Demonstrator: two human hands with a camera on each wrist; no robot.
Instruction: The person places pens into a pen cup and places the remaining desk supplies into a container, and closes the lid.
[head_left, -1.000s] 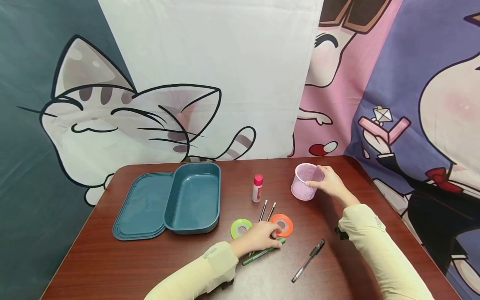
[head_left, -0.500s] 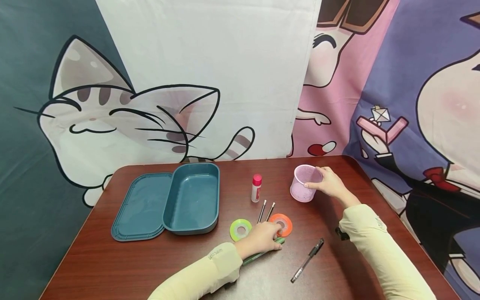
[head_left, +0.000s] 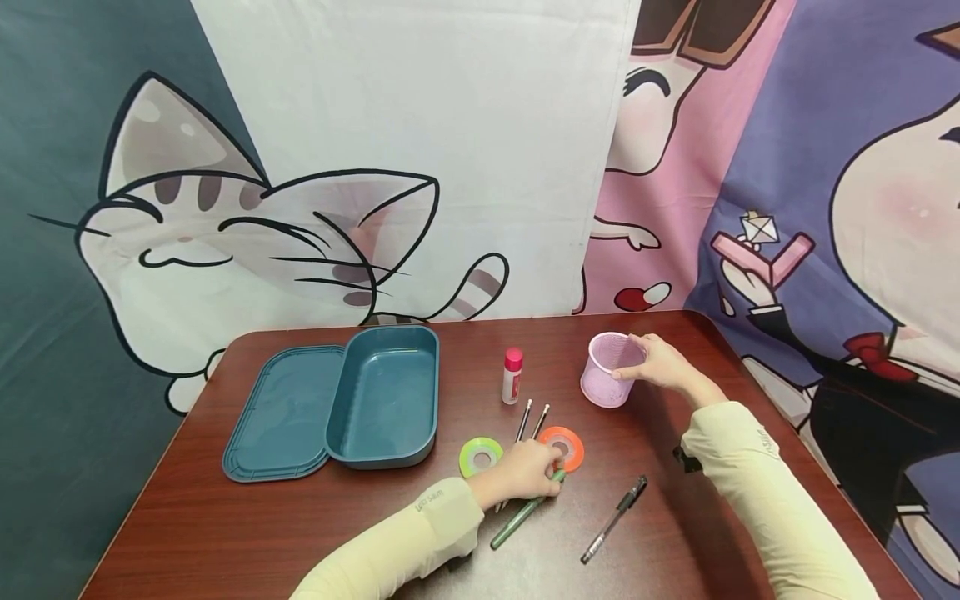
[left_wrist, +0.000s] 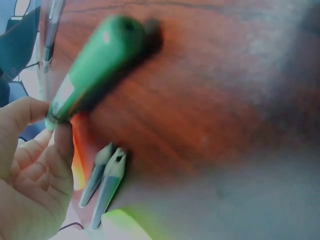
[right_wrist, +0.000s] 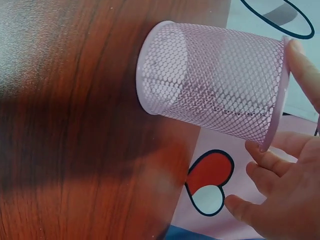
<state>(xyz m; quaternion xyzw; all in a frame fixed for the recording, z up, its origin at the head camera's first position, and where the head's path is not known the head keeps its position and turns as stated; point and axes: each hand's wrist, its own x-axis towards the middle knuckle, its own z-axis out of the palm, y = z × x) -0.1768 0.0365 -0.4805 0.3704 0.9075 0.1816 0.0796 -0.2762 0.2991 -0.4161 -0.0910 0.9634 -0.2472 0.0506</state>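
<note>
My left hand pinches a green pen by one end between thumb and forefinger. In the left wrist view the green pen slants away from the fingertips, over the table. Under this hand lie two pencils, their middles hidden; sharpened tips of the pencils show in the left wrist view. My right hand grips the rim of a pink mesh pen holder. In the right wrist view the mesh holder has its base on or close to the table, and its thumb and fingers are at the rim.
A lime tape roll and an orange tape roll lie beside the left hand. A glue stick stands behind them. Nearer the front is a black-capped pen. Leftward sit a teal box and its lid.
The green pen, lying flatter before, has swung so its near end points more toward the front, now pinched at its far end. The mesh holder stays nearly in place in the right hand.
</note>
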